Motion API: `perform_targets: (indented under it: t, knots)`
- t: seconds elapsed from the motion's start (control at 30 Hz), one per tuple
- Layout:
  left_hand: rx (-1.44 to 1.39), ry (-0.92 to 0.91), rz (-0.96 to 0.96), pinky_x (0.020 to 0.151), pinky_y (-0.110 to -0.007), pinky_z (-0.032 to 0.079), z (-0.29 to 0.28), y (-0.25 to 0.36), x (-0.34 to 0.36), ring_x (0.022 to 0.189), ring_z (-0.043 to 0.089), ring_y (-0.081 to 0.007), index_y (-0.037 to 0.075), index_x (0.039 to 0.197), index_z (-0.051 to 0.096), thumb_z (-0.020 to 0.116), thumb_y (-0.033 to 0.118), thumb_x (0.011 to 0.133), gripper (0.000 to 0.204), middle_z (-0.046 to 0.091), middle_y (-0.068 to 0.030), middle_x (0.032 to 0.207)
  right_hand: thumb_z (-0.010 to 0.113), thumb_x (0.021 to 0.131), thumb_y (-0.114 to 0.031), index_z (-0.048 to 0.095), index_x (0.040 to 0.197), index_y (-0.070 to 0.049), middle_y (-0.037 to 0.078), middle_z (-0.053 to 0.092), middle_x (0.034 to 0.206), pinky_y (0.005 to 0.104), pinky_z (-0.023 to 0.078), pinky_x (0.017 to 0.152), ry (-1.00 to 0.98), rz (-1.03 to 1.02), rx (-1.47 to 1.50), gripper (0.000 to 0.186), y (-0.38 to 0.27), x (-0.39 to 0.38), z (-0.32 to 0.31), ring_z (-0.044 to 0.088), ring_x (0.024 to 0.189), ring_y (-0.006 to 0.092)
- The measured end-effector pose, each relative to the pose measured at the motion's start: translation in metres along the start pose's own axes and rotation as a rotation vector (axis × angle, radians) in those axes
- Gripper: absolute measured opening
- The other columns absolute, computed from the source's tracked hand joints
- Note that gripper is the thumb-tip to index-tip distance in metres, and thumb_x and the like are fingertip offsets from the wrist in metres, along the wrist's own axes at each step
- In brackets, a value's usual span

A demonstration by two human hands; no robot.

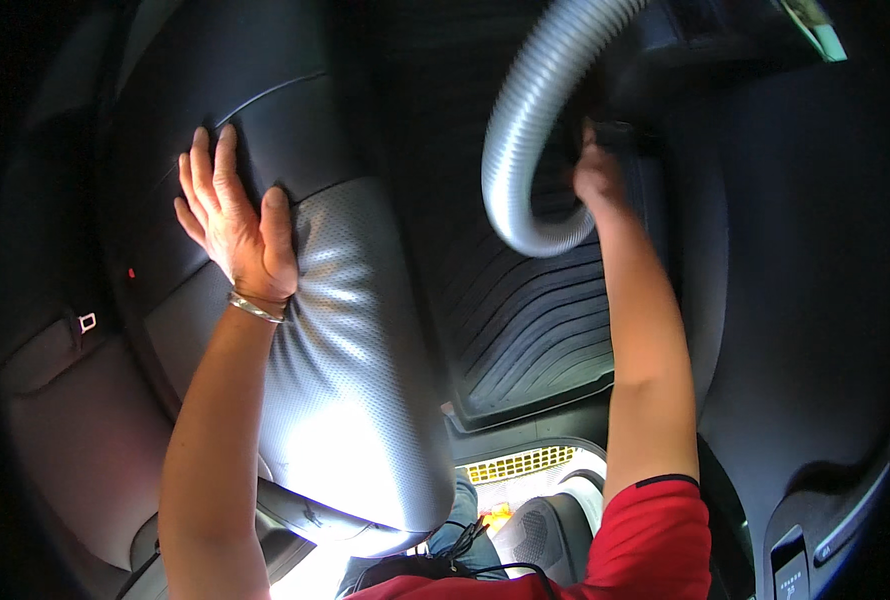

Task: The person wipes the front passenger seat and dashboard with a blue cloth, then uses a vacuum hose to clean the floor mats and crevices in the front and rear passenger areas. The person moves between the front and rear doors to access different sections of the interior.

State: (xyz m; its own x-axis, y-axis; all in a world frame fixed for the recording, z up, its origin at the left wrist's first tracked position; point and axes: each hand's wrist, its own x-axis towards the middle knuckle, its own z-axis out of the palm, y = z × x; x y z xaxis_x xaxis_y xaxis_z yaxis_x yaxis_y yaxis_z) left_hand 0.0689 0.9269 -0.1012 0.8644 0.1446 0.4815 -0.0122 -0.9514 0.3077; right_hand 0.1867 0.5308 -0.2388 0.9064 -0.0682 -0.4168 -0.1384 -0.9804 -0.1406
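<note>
My left hand point(227, 225) lies open with fingers spread, pressing on the dark leather car seat point(340, 370). Wrinkles run through the perforated cushion beside its palm, and a metal bangle circles the wrist. On the other side, my right hand point(597, 178) reaches down into the footwell and is closed around the end of a grey ribbed vacuum hose point(510, 150). The hose drops from the top edge and loops up to that hand. Shadow hides the nozzle end. Below the hand spreads a black ridged floor mat point(535, 350).
A dark front seat back point(805, 260) stands to the right of the footwell. At the left are a seat backrest point(75, 430) and a belt buckle tongue point(87, 322). Near the bottom, past the door sill, are a yellow grate point(520, 465) and a door panel point(540, 535).
</note>
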Motion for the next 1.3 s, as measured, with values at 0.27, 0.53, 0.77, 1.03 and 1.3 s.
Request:
perform_targets:
  t: [0.27, 0.53, 0.77, 1.03, 1.3]
  knots:
    - [0.0, 0.036, 0.013, 0.118, -0.054, 0.007, 0.002, 0.001, 0.0, 0.149, 0.023, -0.0343, 0.016, 0.151, 0.042, 0.046, 0.045, 0.089, 0.069, 0.033, -0.0128, 0.16, 0.042, 0.105, -0.033, 0.032, 0.155, -0.012, 0.024, 0.061, 0.129, 0.0473, 0.05, 0.098, -0.387, 0.011, 0.416, 0.055, -0.082, -0.049, -0.002, 0.062, 0.118, 0.034]
    - [-0.009, 0.035, 0.029, 0.117, -0.06, 0.007, 0.002, -0.004, 0.0, 0.149, 0.023, -0.0365, 0.02, 0.15, 0.043, 0.05, 0.047, 0.089, 0.066, 0.033, -0.0121, 0.159, 0.06, 0.088, -0.004, 0.014, 0.161, -0.018, 0.031, 0.059, 0.128, 0.0416, 0.051, 0.099, -0.565, -0.083, -0.047, 0.087, 0.011, -0.224, -0.004, 0.066, 0.106, 0.0344]
    - [-0.024, 0.059, 0.044, 0.118, -0.059, 0.007, 0.007, -0.011, 0.002, 0.149, 0.024, -0.0351, 0.023, 0.149, 0.044, 0.048, 0.052, 0.091, 0.065, 0.035, -0.0115, 0.158, 0.062, 0.087, -0.01, 0.013, 0.16, -0.014, 0.028, 0.057, 0.133, 0.0425, 0.044, 0.108, -0.559, 0.087, 0.442, 0.088, 0.018, -0.249, 0.056, 0.064, 0.112, 0.0345]
    - [-0.014, 0.076, 0.041, 0.118, -0.061, 0.01, 0.013, -0.019, 0.0, 0.149, 0.025, -0.0329, 0.029, 0.151, 0.041, 0.042, 0.06, 0.094, 0.065, 0.033, -0.0104, 0.16, 0.065, 0.086, -0.018, 0.01, 0.161, -0.014, 0.023, 0.062, 0.129, 0.0406, 0.044, 0.107, -0.688, -0.381, -0.234, 0.093, 0.012, -0.357, 0.065, 0.068, 0.104, 0.0325]
    - [0.003, 0.181, 0.153, 0.117, -0.057, 0.014, 0.022, -0.036, 0.006, 0.146, 0.031, -0.0278, 0.029, 0.149, 0.045, 0.042, 0.062, 0.095, 0.063, 0.038, -0.0081, 0.157, 0.062, 0.091, -0.032, 0.068, 0.103, -0.008, 0.012, 0.073, 0.104, 0.0377, 0.055, 0.089, -0.472, 0.131, -0.005, 0.028, 0.042, -0.311, 0.08, 0.071, 0.097, 0.0281]
